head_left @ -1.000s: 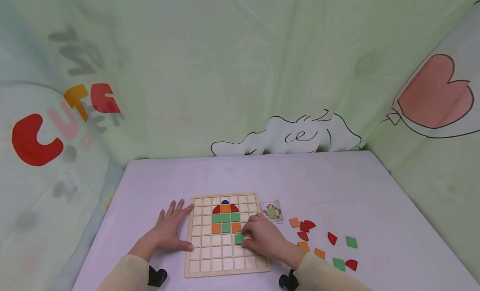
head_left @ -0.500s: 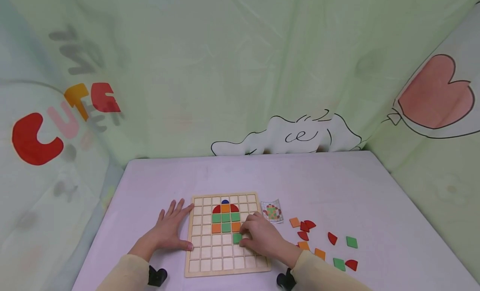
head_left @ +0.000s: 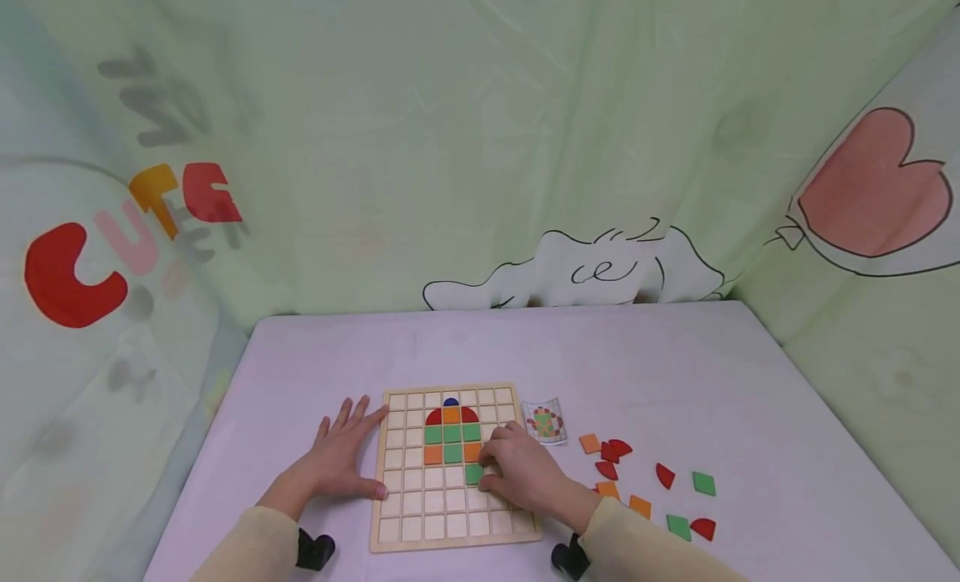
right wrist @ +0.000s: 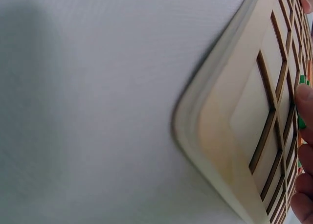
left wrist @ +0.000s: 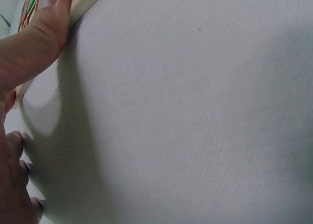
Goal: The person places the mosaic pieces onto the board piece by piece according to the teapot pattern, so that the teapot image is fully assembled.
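A wooden grid board (head_left: 382,532) lies on the table, with green, orange, red and blue pieces set in its upper middle cells. My left hand (head_left: 341,457) is spread flat at the board's left side, thumb and index fingertip touching its frame. In the left wrist view the thumb (left wrist: 41,43) lies against the board's edge. With curled fingers, my right hand (head_left: 528,474) pinches a green square tile (head_left: 474,474) at a cell below the right orange tile (head_left: 472,453). The right wrist view shows only part of that tile beside the fingers.
A small pattern card (head_left: 545,421) lies by the board's upper right edge. Right of it are scattered loose pieces: an orange square (head_left: 590,444), a red quarter-circle (head_left: 664,476), a green square (head_left: 703,484) and several others. Green curtain (head_left: 360,148) hangs behind the table.
The right hand has shifted the green tile slightly left, and it now sits lined up with its cell. The left hand stays in place at the board's edge.
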Motion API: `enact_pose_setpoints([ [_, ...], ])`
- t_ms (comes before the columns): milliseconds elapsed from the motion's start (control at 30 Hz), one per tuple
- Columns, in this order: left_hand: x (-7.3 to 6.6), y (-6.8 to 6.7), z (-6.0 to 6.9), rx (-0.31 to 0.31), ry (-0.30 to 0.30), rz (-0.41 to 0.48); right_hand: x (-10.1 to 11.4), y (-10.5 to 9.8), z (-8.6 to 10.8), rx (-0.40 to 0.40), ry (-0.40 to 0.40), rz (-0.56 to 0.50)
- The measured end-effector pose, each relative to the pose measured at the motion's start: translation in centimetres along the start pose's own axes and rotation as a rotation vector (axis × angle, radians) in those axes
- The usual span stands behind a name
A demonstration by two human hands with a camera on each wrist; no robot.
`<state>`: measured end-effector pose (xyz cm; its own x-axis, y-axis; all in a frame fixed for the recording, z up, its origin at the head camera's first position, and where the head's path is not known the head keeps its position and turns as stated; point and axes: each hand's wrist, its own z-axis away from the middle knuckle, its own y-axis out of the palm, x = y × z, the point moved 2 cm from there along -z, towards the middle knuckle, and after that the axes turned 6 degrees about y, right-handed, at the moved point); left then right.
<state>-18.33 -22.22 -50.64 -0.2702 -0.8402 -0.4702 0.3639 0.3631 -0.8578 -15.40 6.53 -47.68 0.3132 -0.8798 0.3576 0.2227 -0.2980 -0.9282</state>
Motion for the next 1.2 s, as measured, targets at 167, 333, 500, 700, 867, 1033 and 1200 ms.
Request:
enact_pose_setpoints([
  [167,0.0,0.0,0.0,-0.002,0.005,0.003,0.2,0.0,-0.1,-0.005,0.001,0.032],
  [333,0.1,0.0,0.0,-0.002,0.003,0.0,0.2,-0.1,-0.1,-0.002,0.006,0.033],
  [500,0.0,0.0,0.0,-0.003,0.002,0.003,0.1,-0.1,-0.1,-0.007,-0.013,0.038],
  [700,0.0,-0.1,0.1,-0.005,0.009,0.02,0.2,0.0,-0.1,-0.009,-0.022,0.038],
  [867,0.1,0.0,0.1,-0.001,0.008,0.024,0.1,-0.5,0.2,-0.011,-0.032,0.011],
  [1033,0.0,0.0,0.1,-0.007,0.021,0.044,-1.3,-2.1,1.1,-0.005,0.032,-0.053],
  [1200,-0.2,-0.2,0.1,-0.014,0.032,0.057,-5.2,-4.2,3.1,-0.011,0.166,-0.129],
])
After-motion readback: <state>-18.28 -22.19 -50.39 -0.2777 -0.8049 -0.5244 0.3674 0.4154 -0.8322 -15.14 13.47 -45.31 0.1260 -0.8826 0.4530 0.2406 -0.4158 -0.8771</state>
